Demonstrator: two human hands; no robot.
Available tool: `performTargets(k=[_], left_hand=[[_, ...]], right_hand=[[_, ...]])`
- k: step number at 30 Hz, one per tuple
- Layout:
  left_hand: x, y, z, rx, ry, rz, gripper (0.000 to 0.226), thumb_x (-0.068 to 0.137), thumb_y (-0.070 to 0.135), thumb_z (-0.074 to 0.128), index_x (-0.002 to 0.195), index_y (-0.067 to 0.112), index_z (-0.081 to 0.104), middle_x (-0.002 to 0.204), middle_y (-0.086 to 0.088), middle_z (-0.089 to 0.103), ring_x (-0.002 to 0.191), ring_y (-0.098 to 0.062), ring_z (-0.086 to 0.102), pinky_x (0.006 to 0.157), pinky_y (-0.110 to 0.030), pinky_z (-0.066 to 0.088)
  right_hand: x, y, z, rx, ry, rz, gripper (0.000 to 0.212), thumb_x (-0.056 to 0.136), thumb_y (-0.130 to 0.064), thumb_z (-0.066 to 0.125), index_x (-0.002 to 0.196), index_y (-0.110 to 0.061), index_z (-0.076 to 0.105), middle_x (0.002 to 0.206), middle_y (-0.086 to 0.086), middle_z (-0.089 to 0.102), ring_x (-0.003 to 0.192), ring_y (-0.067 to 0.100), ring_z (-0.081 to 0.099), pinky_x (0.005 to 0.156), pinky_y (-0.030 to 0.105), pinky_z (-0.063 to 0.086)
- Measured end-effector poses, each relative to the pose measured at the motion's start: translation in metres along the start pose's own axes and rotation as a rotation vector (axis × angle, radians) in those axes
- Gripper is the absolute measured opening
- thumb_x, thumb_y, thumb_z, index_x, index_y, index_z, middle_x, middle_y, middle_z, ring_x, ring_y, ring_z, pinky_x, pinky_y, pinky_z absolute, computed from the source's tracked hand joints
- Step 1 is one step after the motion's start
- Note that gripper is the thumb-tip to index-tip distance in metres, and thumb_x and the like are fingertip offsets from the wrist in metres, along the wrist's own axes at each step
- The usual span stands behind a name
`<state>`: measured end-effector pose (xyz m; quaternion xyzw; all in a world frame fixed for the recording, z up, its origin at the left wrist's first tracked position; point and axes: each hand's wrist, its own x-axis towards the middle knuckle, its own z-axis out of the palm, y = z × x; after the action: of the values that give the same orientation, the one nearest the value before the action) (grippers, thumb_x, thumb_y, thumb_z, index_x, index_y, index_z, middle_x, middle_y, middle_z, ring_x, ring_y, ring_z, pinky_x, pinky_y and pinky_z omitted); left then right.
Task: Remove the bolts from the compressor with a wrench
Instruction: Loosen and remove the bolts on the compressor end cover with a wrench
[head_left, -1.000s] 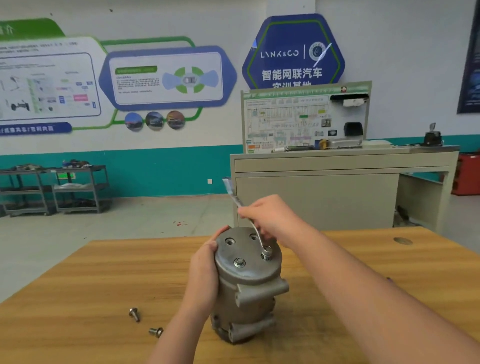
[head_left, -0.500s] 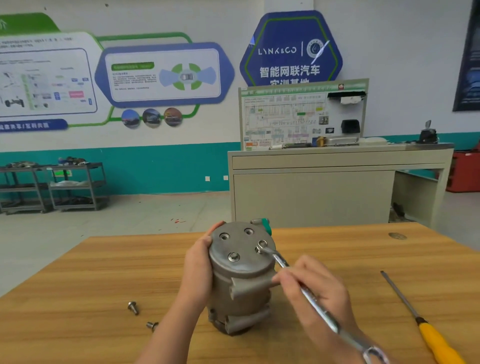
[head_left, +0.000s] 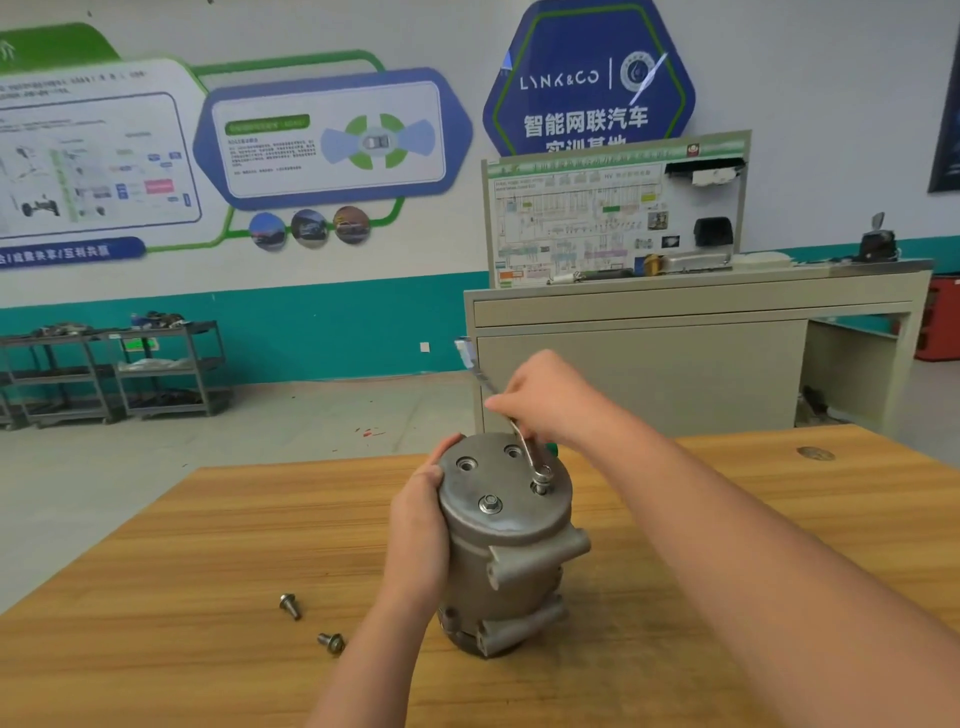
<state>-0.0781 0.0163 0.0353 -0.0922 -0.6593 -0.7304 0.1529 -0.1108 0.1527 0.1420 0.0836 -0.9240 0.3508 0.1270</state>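
Observation:
A grey metal compressor (head_left: 511, 551) stands upright on the wooden table (head_left: 208, 561). My left hand (head_left: 418, 525) grips its left side. My right hand (head_left: 550, 397) holds the handle of a silver wrench (head_left: 524, 447) behind the compressor. The wrench's ring end sits on a raised bolt (head_left: 540, 486) at the right of the top plate. Another bolt (head_left: 490, 504) sits in the front of the plate. Two holes at the back of the plate are empty. Two loose bolts (head_left: 290, 605) (head_left: 331, 643) lie on the table to the left.
A beige workbench (head_left: 691, 353) with a display board stands behind the table. Grey shelving carts (head_left: 114, 369) stand at the far left by the teal wall. A dark knot mark (head_left: 815, 453) shows at the table's far right.
My right hand swung the wrench handle from the near right side round to the far side behind the compressor, its ring end staying on the bolt. The yellow-handled screwdriver is no longer in view.

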Motion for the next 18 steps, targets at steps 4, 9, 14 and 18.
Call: performTargets(k=[4,9,14,18], left_hand=[[-0.003,-0.002,-0.002,0.174,0.094,0.08,0.041,0.102,0.011,0.03,0.081,0.013,0.065,0.071,0.0,0.068,0.074,-0.016,0.058,0.058,-0.013,0.046],[-0.004,0.012,0.0,0.359,-0.034,0.093,0.039,0.095,-0.006,0.047,0.124,0.019,0.056,0.107,0.0,0.063,0.102,-0.022,0.062,0.09,-0.026,0.051],[-0.004,0.035,-0.004,0.494,-0.004,0.283,0.045,0.096,-0.001,0.036,0.124,0.029,0.054,0.135,0.002,0.054,0.12,-0.002,0.048,0.105,-0.023,0.038],[-0.008,0.059,0.012,0.824,-0.332,0.279,0.043,0.083,0.026,0.043,0.12,0.041,0.062,0.119,0.014,0.064,0.1,0.006,0.056,0.087,-0.021,0.048]], right_hand=[[-0.041,-0.045,0.026,-0.427,0.0,-0.228,0.02,0.084,-0.025,0.064,0.069,-0.017,0.054,0.066,0.002,0.049,0.07,0.028,0.056,0.06,0.032,0.045],[-0.109,-0.02,0.034,-0.465,0.243,-0.506,0.022,0.088,-0.041,0.058,0.075,-0.027,0.047,0.066,-0.009,0.048,0.06,0.013,0.047,0.047,0.023,0.029],[-0.139,0.034,0.029,-0.26,0.368,-0.725,0.035,0.088,-0.044,0.058,0.064,-0.019,0.049,0.058,-0.007,0.047,0.05,0.01,0.039,0.044,0.024,0.033],[-0.142,0.061,0.025,0.021,0.365,-0.726,0.028,0.093,-0.035,0.056,0.074,-0.014,0.062,0.068,-0.016,0.041,0.058,-0.001,0.037,0.052,0.018,0.034]])
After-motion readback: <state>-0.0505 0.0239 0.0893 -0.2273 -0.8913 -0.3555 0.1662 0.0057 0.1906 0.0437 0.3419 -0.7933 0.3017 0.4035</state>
